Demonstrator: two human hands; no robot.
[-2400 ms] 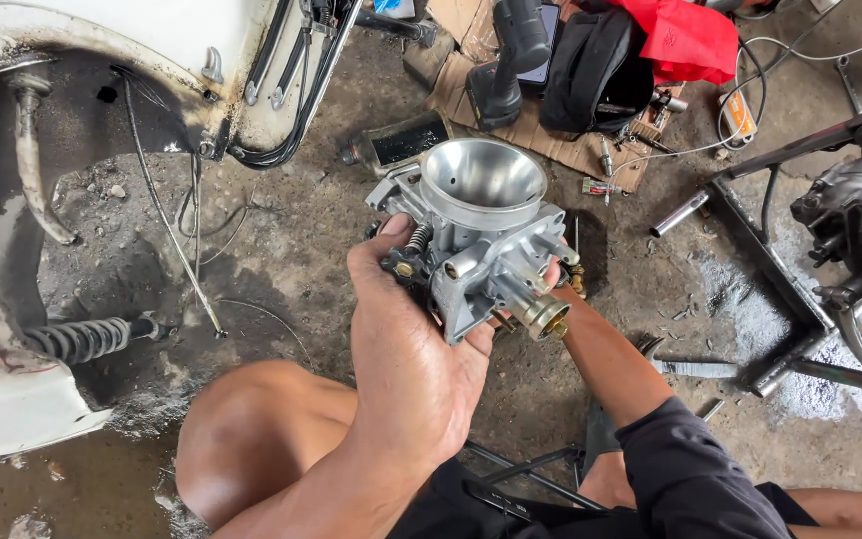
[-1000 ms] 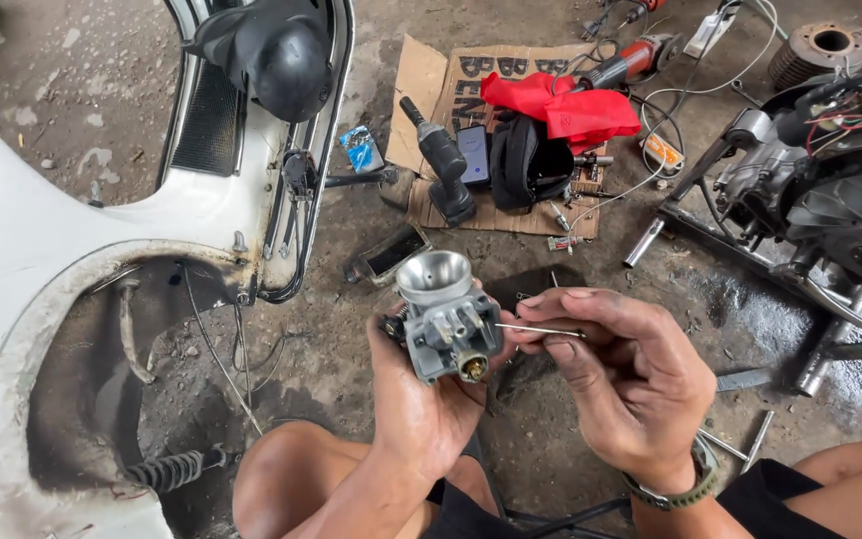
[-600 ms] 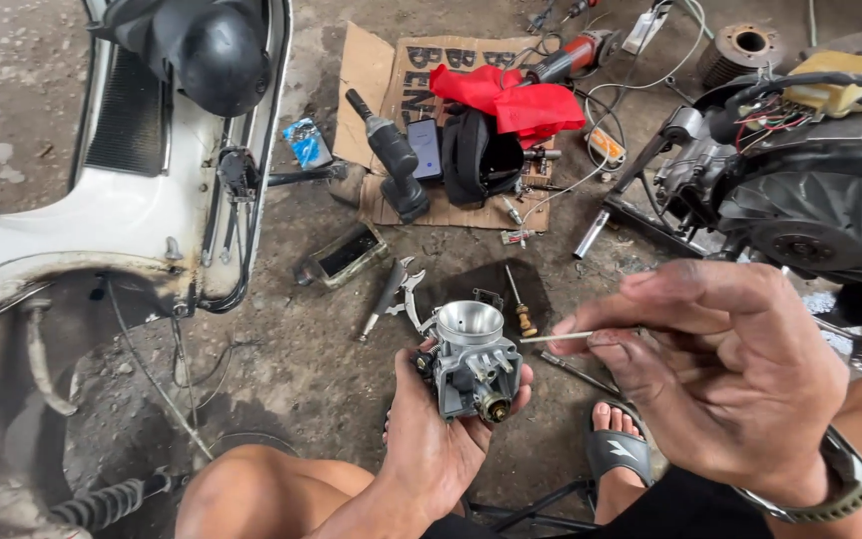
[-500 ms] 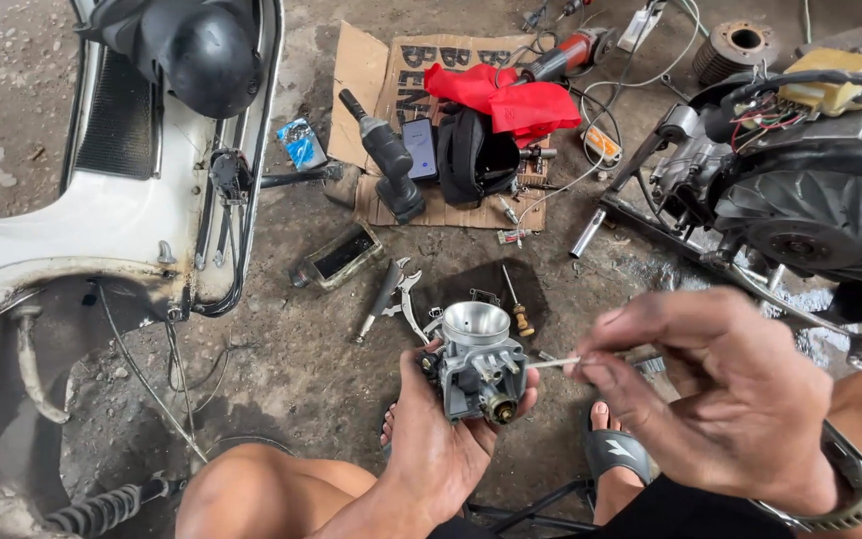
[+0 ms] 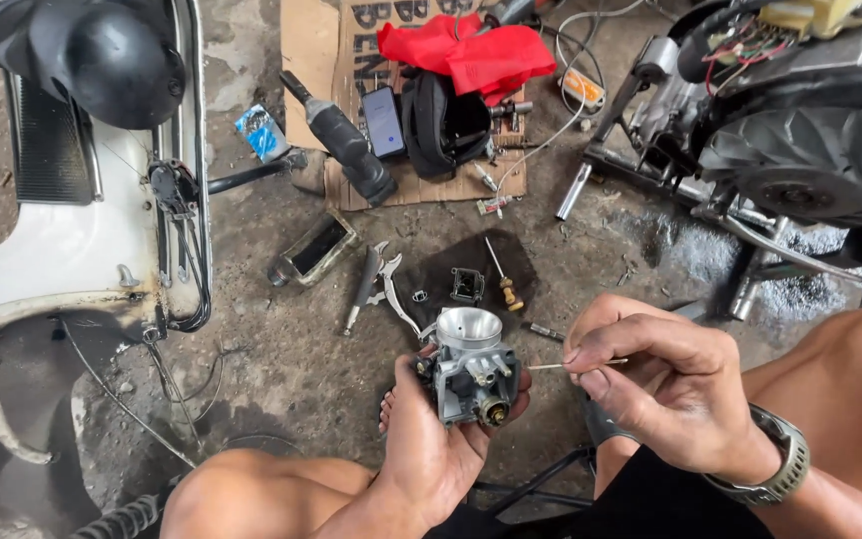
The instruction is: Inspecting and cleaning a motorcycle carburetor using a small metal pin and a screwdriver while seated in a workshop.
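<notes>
My left hand [image 5: 431,444] grips a grey metal carburettor [image 5: 471,371] from below, its round intake mouth facing up and a brass fitting low on its front. My right hand [image 5: 665,384] pinches a thin metal needle or wire [image 5: 551,365] between thumb and forefinger, the tip pointing left and ending just right of the carburettor body. A watch sits on my right wrist. Both my bare knees frame the bottom of the view.
On the stained concrete floor lie pliers [image 5: 376,284], a small screwdriver [image 5: 501,279], a small square part [image 5: 467,285] and a rectangular frame [image 5: 313,250]. A white scooter body [image 5: 62,230] stands left, an engine [image 5: 800,130] right. Cardboard [image 5: 321,60] behind holds a phone, black bag and red cloth.
The carburettor was earlier held up close to the camera; it is now lower and farther. My right hand has come in with the thin needle and brought its tip toward the carburettor's right side.
</notes>
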